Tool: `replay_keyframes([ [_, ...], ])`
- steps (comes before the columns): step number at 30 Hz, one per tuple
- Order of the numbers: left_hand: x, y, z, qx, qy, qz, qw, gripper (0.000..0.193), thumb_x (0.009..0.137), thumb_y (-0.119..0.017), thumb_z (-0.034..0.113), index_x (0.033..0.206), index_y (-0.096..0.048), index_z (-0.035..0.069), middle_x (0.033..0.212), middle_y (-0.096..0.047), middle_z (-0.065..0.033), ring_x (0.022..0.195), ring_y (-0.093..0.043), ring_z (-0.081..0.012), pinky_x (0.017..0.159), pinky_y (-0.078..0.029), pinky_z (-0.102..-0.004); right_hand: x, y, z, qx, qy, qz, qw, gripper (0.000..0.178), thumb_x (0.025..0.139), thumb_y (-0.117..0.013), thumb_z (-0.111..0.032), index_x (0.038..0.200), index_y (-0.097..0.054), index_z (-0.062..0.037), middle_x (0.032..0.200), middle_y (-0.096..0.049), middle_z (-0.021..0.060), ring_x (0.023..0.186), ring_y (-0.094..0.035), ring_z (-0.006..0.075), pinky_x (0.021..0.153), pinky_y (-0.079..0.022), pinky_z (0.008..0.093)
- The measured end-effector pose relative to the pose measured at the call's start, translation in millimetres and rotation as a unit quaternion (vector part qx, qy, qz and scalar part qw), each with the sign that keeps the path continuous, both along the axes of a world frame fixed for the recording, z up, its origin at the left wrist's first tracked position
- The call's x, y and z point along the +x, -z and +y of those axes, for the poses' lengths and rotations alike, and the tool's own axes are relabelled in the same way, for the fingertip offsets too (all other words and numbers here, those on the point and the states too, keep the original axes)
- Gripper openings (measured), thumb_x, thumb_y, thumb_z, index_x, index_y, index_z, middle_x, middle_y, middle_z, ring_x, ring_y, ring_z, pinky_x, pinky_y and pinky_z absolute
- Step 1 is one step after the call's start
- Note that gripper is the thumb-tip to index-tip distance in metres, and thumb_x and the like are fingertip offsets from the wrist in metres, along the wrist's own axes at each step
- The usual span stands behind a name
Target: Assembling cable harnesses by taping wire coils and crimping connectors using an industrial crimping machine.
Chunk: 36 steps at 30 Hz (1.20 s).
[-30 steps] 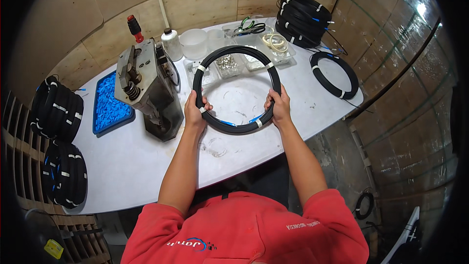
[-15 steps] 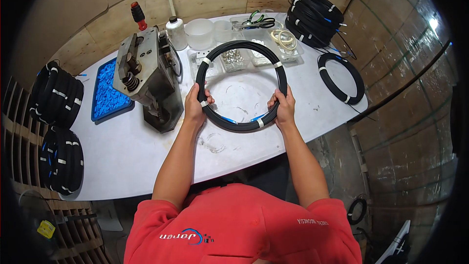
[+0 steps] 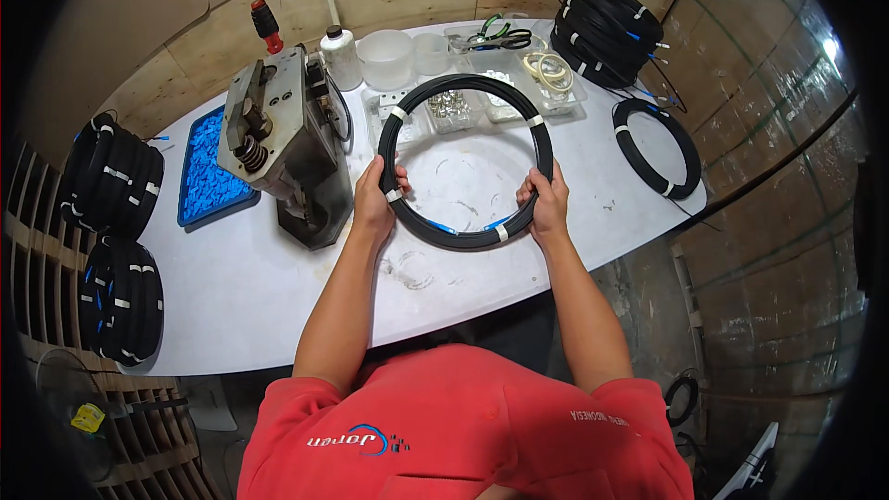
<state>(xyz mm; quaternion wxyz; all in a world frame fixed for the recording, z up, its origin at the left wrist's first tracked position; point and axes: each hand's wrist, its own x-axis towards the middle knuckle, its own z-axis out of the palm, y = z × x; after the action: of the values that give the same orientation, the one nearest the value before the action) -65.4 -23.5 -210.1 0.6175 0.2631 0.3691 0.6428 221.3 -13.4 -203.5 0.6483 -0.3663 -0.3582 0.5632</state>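
Note:
Both my hands hold a coil of black cable [image 3: 463, 83] over the middle of the white table. My left hand [image 3: 377, 199] is wrapped round its left side, and my right hand [image 3: 547, 201] grips its right side. White tape bands bind the ring at several places. Two blue connectors, a left one [image 3: 441, 227] and a right one [image 3: 496, 224], lie along the inner edge of the coil's near side. Through and behind the ring appear clear plastic bins [image 3: 452, 111] with small metal and white parts.
A metal hand press [image 3: 310, 167] stands left of my hands, beside a blue tray [image 3: 215, 171] of blue pieces. More cable coils are stacked at the far right [image 3: 607, 32] and left edge [image 3: 111, 176]. One coil [image 3: 682, 162] lies flat at right. Scissors [image 3: 507, 40] and a bottle [image 3: 340, 60] are at the back.
Everything on the table has shifted slightly rightward in the picture. My hands keep their grip on the coil, which looks almost unchanged.

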Motion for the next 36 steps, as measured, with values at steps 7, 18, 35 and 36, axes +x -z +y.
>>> replay_keyframes([
  [7, -3, 2, -1, -0.016, -0.013, -0.006, 1.0, 0.038, 0.105, -0.046, 0.032, 0.118, -0.061, -0.001, 0.085, -0.064, -0.0068, 0.07, -0.061, -0.0146, 0.068, -0.052, -0.0304, -2, 3, -4, -0.007, 0.004, 0.013, 1.0, 0.036, 0.093, -0.056, -0.002, 0.129, -0.052, -0.0035, 0.072, -0.05, 0.0008, 0.054, -0.048, 0.0098, 0.053, -0.045, 0.0273],
  [18, -6, 6, 7, -0.011, -0.005, 0.006, 1.0, 0.04, 0.106, -0.044, 0.032, 0.122, -0.058, -0.001, 0.088, -0.065, -0.0072, 0.073, -0.061, -0.0157, 0.07, -0.053, -0.0322, -4, -3, -4, -0.011, 0.02, -0.024, 0.999, 0.012, 0.096, -0.054, -0.008, 0.106, -0.05, -0.0065, 0.068, -0.045, 0.0011, 0.055, -0.047, 0.0116, 0.054, -0.045, 0.0275],
  [35, -5, 2, 4, -0.016, 0.004, 0.031, 0.999, 0.041, 0.105, -0.043, 0.031, 0.122, -0.058, -0.002, 0.099, -0.07, -0.0141, 0.075, -0.064, -0.0183, 0.071, -0.053, -0.0326, 5, 0, -15, 0.052, 0.043, -0.061, 0.996, 0.05, 0.093, -0.06, -0.01, 0.141, -0.048, -0.0008, 0.071, -0.052, -0.0003, 0.058, -0.049, 0.0079, 0.055, -0.044, 0.0232],
  [36, -5, 2, 4, -0.015, 0.003, 0.031, 0.999, 0.041, 0.105, -0.043, 0.031, 0.122, -0.058, -0.002, 0.099, -0.07, -0.0141, 0.075, -0.064, -0.0183, 0.071, -0.053, -0.0326, 5, 1, -14, 0.054, 0.042, -0.061, 0.996, 0.05, 0.093, -0.06, -0.01, 0.141, -0.048, -0.0008, 0.071, -0.052, -0.0003, 0.058, -0.049, 0.0079, 0.055, -0.044, 0.0232],
])
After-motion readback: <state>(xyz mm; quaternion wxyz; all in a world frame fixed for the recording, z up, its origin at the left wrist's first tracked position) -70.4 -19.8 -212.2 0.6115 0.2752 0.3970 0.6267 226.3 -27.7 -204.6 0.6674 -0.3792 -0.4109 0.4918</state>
